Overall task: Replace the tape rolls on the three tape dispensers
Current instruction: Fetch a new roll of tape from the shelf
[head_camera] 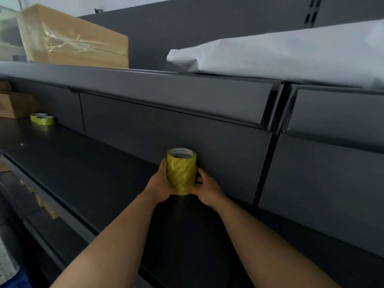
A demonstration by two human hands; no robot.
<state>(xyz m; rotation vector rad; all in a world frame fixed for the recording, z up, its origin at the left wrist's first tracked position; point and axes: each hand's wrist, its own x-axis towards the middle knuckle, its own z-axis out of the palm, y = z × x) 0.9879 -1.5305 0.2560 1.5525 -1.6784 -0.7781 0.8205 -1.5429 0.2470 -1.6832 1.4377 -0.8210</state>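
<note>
Left hand and right hand both curl round the upright stack of yellow tape rolls on the shelf, I'd guess so it doesn't topple.

Readable text: none that you can make out anywhere in your view.
Print on the stack of yellow tape rolls: a greenish printed band runs round the top core's inner rim, too small and blurred for you to read.
Marks on the cardboard box: nothing legible to you.
</note>
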